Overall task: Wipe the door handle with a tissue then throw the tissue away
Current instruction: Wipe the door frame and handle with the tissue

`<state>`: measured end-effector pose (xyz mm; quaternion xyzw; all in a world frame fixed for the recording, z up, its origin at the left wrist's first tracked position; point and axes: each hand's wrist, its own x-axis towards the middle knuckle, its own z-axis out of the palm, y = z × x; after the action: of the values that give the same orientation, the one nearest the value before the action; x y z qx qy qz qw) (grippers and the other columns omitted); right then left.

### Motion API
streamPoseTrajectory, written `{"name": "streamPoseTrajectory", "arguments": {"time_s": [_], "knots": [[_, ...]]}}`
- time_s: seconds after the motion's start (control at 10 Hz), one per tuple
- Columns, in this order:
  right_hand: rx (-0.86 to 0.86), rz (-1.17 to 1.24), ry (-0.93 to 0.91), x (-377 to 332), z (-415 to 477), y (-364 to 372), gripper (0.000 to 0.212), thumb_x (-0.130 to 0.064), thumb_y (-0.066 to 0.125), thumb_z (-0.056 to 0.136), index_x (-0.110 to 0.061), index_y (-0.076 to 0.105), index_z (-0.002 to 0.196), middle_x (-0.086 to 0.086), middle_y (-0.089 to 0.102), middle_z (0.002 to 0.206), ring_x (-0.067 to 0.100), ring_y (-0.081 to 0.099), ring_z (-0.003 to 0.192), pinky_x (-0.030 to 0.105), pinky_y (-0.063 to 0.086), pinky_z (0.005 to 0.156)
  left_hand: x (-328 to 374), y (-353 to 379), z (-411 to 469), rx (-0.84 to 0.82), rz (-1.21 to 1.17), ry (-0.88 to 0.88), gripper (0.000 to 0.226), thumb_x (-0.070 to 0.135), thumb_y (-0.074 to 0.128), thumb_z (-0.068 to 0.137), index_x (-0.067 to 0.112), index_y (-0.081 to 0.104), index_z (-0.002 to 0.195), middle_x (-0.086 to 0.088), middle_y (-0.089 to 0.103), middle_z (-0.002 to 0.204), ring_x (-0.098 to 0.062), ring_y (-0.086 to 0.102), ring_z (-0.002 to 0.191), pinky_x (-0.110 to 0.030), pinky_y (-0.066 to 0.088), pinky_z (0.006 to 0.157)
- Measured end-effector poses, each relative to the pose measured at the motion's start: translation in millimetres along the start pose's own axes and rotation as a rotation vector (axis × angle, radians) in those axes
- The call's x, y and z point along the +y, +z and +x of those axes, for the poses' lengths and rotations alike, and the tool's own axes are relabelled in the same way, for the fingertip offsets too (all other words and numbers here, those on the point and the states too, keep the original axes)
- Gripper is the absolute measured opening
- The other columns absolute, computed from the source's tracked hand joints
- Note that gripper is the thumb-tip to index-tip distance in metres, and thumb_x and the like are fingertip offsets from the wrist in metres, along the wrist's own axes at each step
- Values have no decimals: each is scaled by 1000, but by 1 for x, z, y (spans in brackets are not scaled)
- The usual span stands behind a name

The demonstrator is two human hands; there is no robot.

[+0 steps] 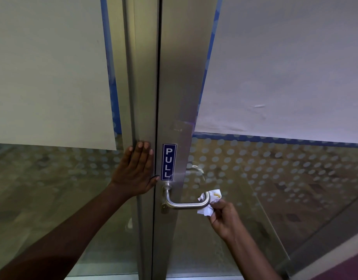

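A brushed-metal lever door handle (184, 204) sticks out from the metal stile of a glass door, just below a blue PULL sticker (168, 162). A crumpled white tissue (206, 208) is wrapped around the handle's right-hand bend. My right hand (224, 218) pinches the tissue from below and right, touching that end of the handle. My left hand (136, 170) lies flat with fingers spread on the left door frame, beside the sticker, holding nothing.
The metal door stile (174, 77) stands in the middle with a dark gap along its left side. White paper sheets (285, 67) cover the upper glass on both sides. The lower glass (275, 178) is dotted and see-through. A second handle (196, 169) shows behind the glass.
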<state>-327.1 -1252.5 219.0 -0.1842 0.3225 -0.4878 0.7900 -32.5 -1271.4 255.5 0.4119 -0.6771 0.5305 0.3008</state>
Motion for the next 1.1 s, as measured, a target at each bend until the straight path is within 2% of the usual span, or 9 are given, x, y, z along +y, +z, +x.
{"name": "streamPoseTrajectory", "arguments": {"time_s": [0.1, 0.2, 0.4, 0.5, 0.6, 0.7, 0.8, 0.9, 1.1], "knots": [[40, 5, -52, 10, -4, -3, 34, 15, 35, 84, 10, 68, 88, 21, 73, 83, 24, 73, 73, 31, 61, 61, 0, 1, -1, 2, 2, -2, 80, 51, 25, 99, -8, 12, 151, -26, 3, 161, -39, 5, 150, -51, 6, 123], [74, 23, -63, 26, -11, -7, 33, 16, 41, 81, 5, 72, 83, 18, 75, 82, 22, 73, 72, 27, 61, 62, -1, 2, -2, 0, -1, 5, 80, 51, 26, 99, -8, 11, 151, -26, 2, 161, -39, 5, 150, -51, 6, 123], [-30, 21, -19, 64, -23, 5, 29, 18, 50, 67, 9, 73, 81, 26, 72, 86, 28, 72, 76, 29, 60, 65, 0, 3, -3, 9, -1, 2, 80, 52, 26, 99, -9, 13, 150, -27, 3, 161, -39, 5, 150, -52, 6, 123], [-12, 240, 15, 37, -16, 8, 22, 13, 57, 65, 9, 69, 84, 12, 66, 73, 11, 61, 53, 22, 50, 43, 0, 3, -3, 0, -6, -3, 81, 52, 26, 99, -8, 12, 150, -26, 3, 161, -39, 5, 150, -51, 5, 123], [45, 140, -63, 10, -10, 12, 34, 21, 42, 69, -4, 65, 71, 17, 67, 78, 9, 56, 56, 14, 41, 41, -1, 4, -4, -7, -13, -2, 81, 53, 27, 98, -7, 11, 151, -26, 2, 161, -39, 5, 150, -51, 4, 123], [14, 110, -54, 16, -12, 11, 48, 22, 29, 82, -3, 70, 75, 14, 66, 81, 10, 57, 56, 19, 46, 43, -1, 6, -5, -10, -8, -8, 82, 53, 28, 98, -7, 12, 151, -26, 4, 161, -39, 6, 150, -51, 5, 123], [-11, 164, 17, 51, -19, 8, 31, 17, 36, 83, 11, 65, 94, 20, 70, 84, 21, 69, 59, 32, 60, 52, 0, 6, -6, -11, -16, -12, 81, 53, 28, 98, -7, 12, 151, -26, 4, 161, -39, 7, 150, -52, 5, 123], [-94, 160, 118, 83, -27, 14, 32, 9, 38, 89, 11, 70, 94, 25, 70, 85, 27, 71, 72, 32, 60, 70, 0, 4, -3, -1, -17, -9, 80, 52, 27, 98, -7, 12, 151, -26, 4, 161, -39, 7, 150, -51, 6, 123], [47, 210, -68, 27, -15, 5, 33, 15, 33, 87, 9, 64, 95, 21, 70, 85, 13, 66, 58, 19, 53, 48, 0, 0, -1, -2, -2, -9, 82, 52, 27, 98, -7, 10, 151, -25, 2, 162, -37, 4, 151, -51, 5, 123]]}}
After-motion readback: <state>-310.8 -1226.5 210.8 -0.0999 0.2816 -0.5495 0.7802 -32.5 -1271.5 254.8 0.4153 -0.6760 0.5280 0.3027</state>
